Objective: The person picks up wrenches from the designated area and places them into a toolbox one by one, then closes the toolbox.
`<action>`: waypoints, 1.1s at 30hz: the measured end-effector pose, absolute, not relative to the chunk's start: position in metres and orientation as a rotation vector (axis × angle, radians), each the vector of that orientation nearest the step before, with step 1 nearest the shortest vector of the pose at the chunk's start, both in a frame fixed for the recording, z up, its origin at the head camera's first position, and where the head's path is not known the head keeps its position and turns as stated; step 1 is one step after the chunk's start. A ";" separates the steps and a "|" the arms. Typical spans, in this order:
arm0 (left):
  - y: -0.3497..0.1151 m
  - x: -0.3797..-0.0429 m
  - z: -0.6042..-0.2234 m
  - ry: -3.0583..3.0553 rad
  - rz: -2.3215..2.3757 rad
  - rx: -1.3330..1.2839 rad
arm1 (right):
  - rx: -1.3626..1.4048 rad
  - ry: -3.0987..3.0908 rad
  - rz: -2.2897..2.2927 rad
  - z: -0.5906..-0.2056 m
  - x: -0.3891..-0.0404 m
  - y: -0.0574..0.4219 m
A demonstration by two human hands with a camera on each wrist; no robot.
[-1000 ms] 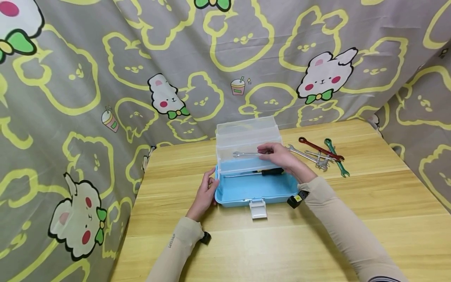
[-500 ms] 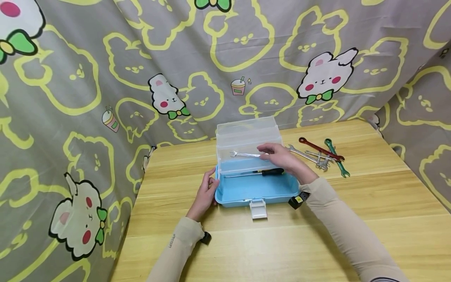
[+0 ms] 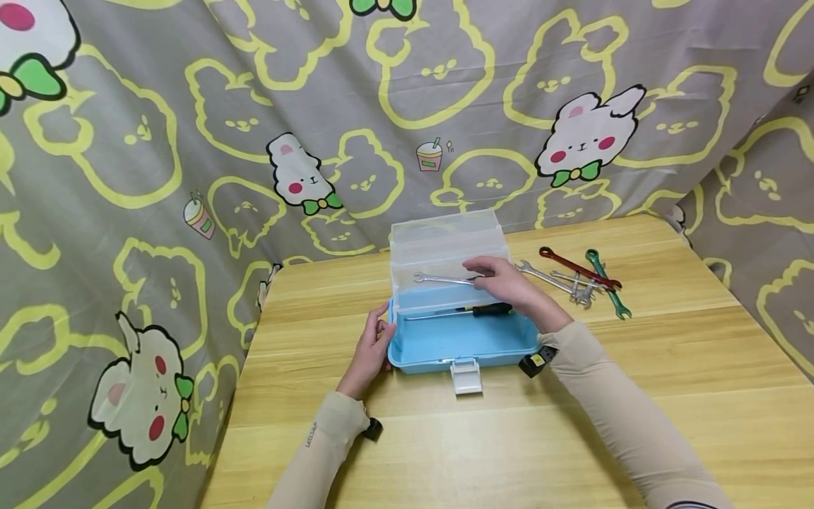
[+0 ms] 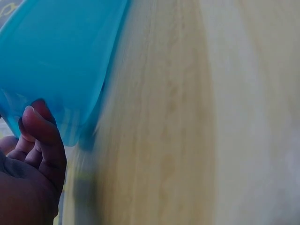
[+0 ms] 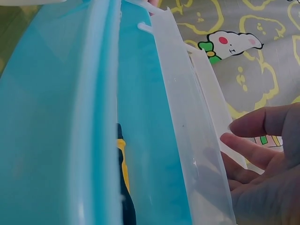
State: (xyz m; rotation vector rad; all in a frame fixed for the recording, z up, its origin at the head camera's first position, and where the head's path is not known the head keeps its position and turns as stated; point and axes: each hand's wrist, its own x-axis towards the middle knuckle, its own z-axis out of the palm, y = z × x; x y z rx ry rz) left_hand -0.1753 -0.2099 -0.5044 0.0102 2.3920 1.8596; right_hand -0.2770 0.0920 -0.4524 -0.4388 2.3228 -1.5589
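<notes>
A light-blue toolbox stands with its front latch hanging down and its translucent trays raised at the back. At the box's left end my left hand grips the rim, and its bent fingers show against the blue wall. My right hand is over the lowest tray, fingertips right at the right end of a silver wrench. In the right wrist view my right fingers are relaxed and apart behind the tray's front wall, which hides the wrench. A black-handled screwdriver lies inside the box.
Right of the box, several wrenches lie in a crossed pile on the wooden table, among them a red wrench and a green wrench. A patterned grey curtain hangs behind and beside the table.
The silver wrench has shifted slightly left and settled lower in the tray, while my right hand stays nearly in place. My left hand and the toolbox have not moved.
</notes>
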 end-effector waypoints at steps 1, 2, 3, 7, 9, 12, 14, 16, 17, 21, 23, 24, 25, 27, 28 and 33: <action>-0.210 -0.175 -0.505 2.389 1.864 0.013 | -0.434 2.318 -1.562 -0.452 -0.277 0.092; -0.210 -0.175 -0.505 2.384 1.867 0.014 | -0.432 2.312 -1.564 -0.452 -0.277 0.093; -0.211 -0.175 -0.505 2.380 1.871 0.016 | -0.431 2.308 -1.563 -0.451 -0.277 0.093; -0.211 -0.175 -0.507 2.379 1.898 0.013 | -0.443 2.292 -1.567 -0.449 -0.276 0.094; -0.212 -0.174 -0.507 2.384 1.908 0.004 | -0.470 2.303 -1.557 -0.447 -0.276 0.096; -0.212 -0.174 -0.508 2.390 1.911 -0.006 | -0.500 2.336 -1.543 -0.443 -0.275 0.102; -0.212 -0.174 -0.508 2.390 1.904 -0.009 | -0.515 2.350 -1.552 -0.440 -0.274 0.110; -0.212 -0.174 -0.507 2.390 1.896 -0.011 | -0.517 2.356 -1.574 -0.437 -0.274 0.123; -0.211 -0.174 -0.506 2.391 1.890 -0.013 | -0.507 2.358 -1.587 -0.435 -0.274 0.130; -0.211 -0.175 -0.505 2.407 1.873 -0.004 | -0.419 2.401 -1.621 -0.432 -0.279 0.161; -0.210 -0.176 -0.505 2.409 1.865 0.007 | -0.366 2.441 -1.604 -0.436 -0.283 0.177; -0.210 -0.176 -0.505 2.407 1.864 0.009 | -0.347 2.460 -1.592 -0.439 -0.285 0.184; -0.210 -0.176 -0.505 2.402 1.865 0.010 | -0.327 2.486 -1.564 -0.444 -0.287 0.191; -0.210 -0.176 -0.505 2.389 1.863 0.009 | -0.296 2.551 -1.494 -0.454 -0.292 0.203; -0.210 -0.176 -0.505 2.388 1.861 0.008 | -0.288 2.577 -1.461 -0.460 -0.294 0.208; -0.209 -0.176 -0.505 2.395 1.852 0.004 | -0.201 2.697 -1.303 -0.487 -0.300 0.231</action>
